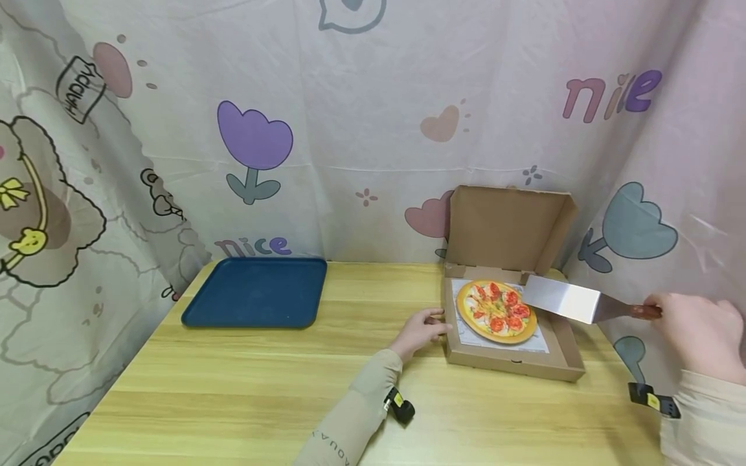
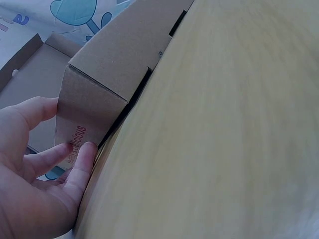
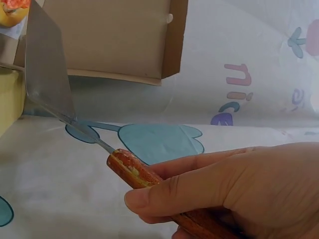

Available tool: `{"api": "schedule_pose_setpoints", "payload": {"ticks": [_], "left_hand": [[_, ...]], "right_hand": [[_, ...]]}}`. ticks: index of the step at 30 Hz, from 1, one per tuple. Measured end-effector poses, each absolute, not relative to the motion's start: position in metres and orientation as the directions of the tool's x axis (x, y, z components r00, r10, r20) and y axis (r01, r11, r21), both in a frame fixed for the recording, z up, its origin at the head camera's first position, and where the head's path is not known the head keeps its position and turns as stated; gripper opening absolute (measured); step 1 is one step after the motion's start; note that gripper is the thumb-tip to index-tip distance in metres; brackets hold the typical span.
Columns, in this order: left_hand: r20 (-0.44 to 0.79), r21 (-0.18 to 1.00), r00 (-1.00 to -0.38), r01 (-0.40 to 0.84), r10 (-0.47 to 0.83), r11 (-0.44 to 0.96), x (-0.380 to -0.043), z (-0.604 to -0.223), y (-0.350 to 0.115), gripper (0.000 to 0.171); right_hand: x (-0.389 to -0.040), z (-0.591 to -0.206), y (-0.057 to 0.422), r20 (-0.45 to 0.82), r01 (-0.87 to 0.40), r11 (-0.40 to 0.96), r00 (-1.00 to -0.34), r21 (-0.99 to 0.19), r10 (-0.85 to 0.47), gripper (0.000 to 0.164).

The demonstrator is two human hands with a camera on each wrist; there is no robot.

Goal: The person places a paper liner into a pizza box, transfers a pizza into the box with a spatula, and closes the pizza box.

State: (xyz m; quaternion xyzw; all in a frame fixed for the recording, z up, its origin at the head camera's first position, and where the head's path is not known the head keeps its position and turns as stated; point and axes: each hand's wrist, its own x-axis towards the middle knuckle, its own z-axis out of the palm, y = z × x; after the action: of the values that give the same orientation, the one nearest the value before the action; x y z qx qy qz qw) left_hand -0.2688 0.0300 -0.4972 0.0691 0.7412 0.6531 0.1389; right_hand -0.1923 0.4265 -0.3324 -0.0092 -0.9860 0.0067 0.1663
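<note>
A small pizza with red and white topping lies on printed paper inside an open cardboard box. My left hand touches the left side wall of that box. In the left wrist view the fingertips rest on its printed wall, with the thumb at the upper edge. My right hand grips the wooden handle of a metal spatula. Its wide blade hangs over the right part of the box, beside the pizza.
A dark blue tray lies at the back left of the wooden table. The raised box lid stands near the patterned curtain, which hangs behind and on both sides.
</note>
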Motion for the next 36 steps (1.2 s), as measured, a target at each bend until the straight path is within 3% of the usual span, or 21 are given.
{"api": "schedule_pose_setpoints", "payload": {"ticks": [6, 18, 36], "left_hand": [[-0.106, 0.987, -0.954, -0.067, 0.282, 0.143, -0.268, -0.498, 0.030, 0.056], [-0.106, 0.987, -0.953, -0.068, 0.283, 0.143, -0.268, -0.499, 0.029, 0.057], [-0.104, 0.989, -0.952, -0.069, 0.288, 0.129, -0.269, -0.501, 0.027, 0.050]], "right_hand": [[-0.194, -0.339, 0.423, 0.316, -0.007, 1.000, -0.949, -0.010, -0.004, 0.010], [-0.197, -0.347, 0.417, 0.226, -0.069, 0.996, -0.973, -0.055, -0.055, 0.030], [-0.212, -0.358, 0.394, 0.185, -0.132, 0.987, -0.976, -0.096, -0.113, 0.036]]}}
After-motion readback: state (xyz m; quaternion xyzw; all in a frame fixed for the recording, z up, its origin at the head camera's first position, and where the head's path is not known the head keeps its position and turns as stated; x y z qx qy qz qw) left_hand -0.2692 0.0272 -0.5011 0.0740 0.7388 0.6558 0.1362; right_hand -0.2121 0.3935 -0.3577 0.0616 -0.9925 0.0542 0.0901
